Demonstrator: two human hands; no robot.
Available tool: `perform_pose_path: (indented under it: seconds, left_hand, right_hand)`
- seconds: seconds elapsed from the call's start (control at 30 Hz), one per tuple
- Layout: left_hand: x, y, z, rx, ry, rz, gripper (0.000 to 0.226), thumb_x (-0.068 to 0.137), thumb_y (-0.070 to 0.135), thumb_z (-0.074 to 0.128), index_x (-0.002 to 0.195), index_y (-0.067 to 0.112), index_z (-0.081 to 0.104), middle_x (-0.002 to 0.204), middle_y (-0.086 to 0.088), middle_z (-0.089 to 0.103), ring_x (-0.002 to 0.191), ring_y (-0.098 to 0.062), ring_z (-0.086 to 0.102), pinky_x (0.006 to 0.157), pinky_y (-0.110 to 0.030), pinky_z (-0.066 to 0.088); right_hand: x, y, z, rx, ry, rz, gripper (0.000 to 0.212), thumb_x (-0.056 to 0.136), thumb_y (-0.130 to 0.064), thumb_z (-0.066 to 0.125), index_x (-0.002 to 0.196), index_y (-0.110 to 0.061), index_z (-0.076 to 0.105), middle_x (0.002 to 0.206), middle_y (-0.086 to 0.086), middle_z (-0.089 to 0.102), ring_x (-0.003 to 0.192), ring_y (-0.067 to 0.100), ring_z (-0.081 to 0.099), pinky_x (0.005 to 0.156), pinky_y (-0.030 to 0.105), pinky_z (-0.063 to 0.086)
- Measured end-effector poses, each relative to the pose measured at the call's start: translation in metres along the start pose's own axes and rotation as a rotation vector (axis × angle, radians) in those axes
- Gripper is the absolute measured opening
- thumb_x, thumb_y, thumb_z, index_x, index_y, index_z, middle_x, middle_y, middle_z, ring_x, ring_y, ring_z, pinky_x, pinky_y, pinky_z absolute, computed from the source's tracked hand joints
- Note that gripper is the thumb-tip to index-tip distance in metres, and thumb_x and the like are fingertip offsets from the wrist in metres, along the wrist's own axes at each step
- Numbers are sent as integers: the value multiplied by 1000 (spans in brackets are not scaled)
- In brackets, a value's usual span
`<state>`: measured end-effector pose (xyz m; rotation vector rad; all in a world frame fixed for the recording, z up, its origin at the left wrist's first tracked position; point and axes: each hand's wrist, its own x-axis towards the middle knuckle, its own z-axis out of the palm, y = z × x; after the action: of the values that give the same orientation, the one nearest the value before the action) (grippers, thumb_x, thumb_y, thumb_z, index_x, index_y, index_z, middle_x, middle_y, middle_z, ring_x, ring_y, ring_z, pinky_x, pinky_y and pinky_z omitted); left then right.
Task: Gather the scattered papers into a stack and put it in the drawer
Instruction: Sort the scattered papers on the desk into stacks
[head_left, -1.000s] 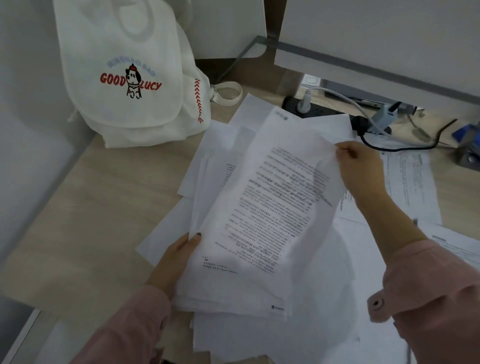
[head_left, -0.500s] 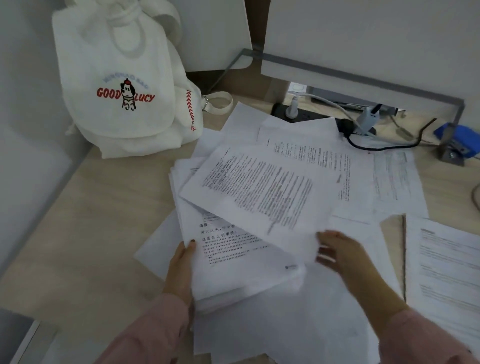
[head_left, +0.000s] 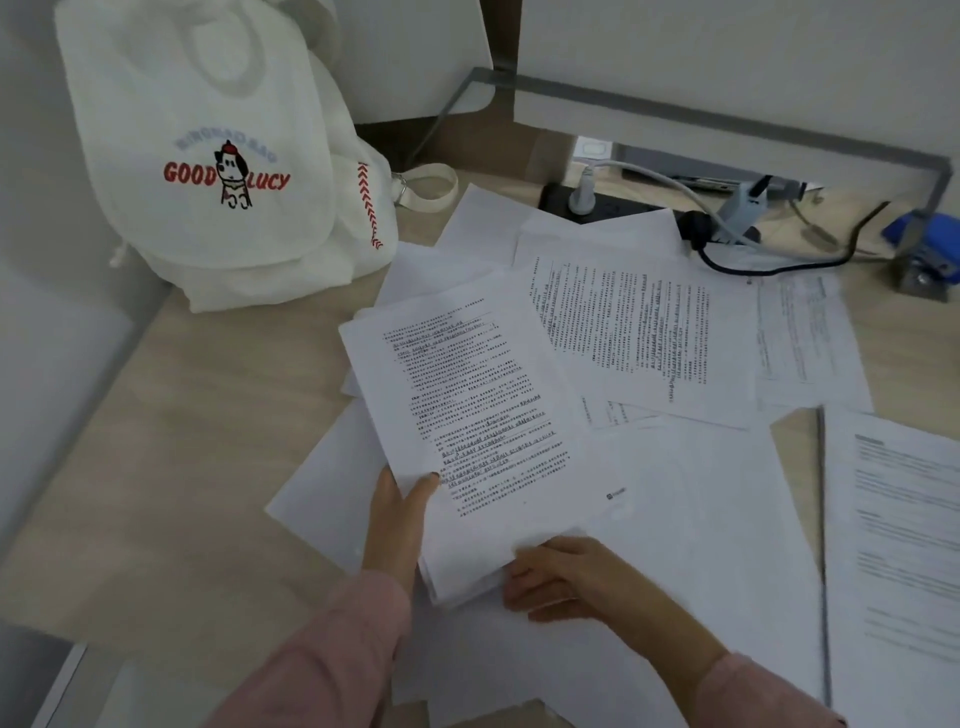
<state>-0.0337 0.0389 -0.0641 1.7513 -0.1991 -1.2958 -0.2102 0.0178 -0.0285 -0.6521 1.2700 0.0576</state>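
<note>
The left hand (head_left: 400, 519) pinches the stack (head_left: 478, 415), right of the white bag (head_left: 218, 171), thumb on top. The right hand (head_left: 566, 577) now meets its near edge, grip unclear. The added sheet lies squared; loose sheets (head_left: 639, 338) farther right of the bag await gathering.

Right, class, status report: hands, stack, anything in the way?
Left hand grips stack at near-left corner, thumb on top. Right hand at its near edge, grip unclear. Loose sheets scattered on desk; drawer not seen.
</note>
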Motion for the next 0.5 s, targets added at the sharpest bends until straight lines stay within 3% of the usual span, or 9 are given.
perform_pose_path:
  seconds: [0.07, 0.17, 0.2, 0.27, 0.37, 0.5]
  left_hand:
    - [3, 2, -2, 25, 19, 9, 29, 87, 5, 55, 113, 18, 53, 99, 3, 63, 88, -15, 60, 68, -27, 47]
    - [7, 4, -8, 67, 41, 18, 29, 86, 6, 54, 113, 16, 55, 100, -1, 64, 87, -18, 61, 69, -29, 47]
    - [8, 3, -11, 86, 53, 16, 28, 86, 6, 54, 113, 16, 55, 101, -3, 64, 88, -20, 60, 70, -31, 47]
    - [10, 2, -14, 116, 73, 10, 29, 86, 6, 52, 113, 15, 55, 103, -5, 63, 93, -26, 60, 77, -35, 48]
    - [12, 0, -17, 129, 82, -17, 35, 86, 7, 51, 120, 13, 56, 109, -9, 65, 100, -32, 61, 90, -46, 49]
    - [15, -1, -18, 129, 99, -46, 32, 85, 9, 54, 116, 14, 58, 109, -11, 66, 97, -33, 62, 90, -48, 50]
  right_hand:
    - [0, -7, -24, 7, 136, -55, 21, 89, -22, 57, 80, -6, 68, 72, 8, 73, 60, 13, 69, 61, 24, 55]
    - [6, -17, -80, 93, 593, -304, 11, 89, -6, 55, 81, -4, 62, 69, 12, 67, 48, 8, 63, 58, 29, 51]
    - [8, -21, -99, 75, 740, -370, 8, 88, -3, 54, 91, 0, 61, 79, 16, 65, 55, 12, 63, 64, 34, 49]
    - [11, -32, -134, 29, 942, -403, 28, 87, -6, 56, 114, 2, 56, 104, 22, 63, 81, 24, 61, 76, 37, 44]
    - [20, -50, -172, -26, 1073, -338, 50, 86, -16, 59, 131, -4, 45, 128, 18, 54, 113, 32, 53, 90, 34, 39]
    - [30, -63, -191, 22, 1050, -287, 56, 86, -18, 60, 136, -4, 40, 134, 18, 50, 121, 33, 48, 100, 37, 36]
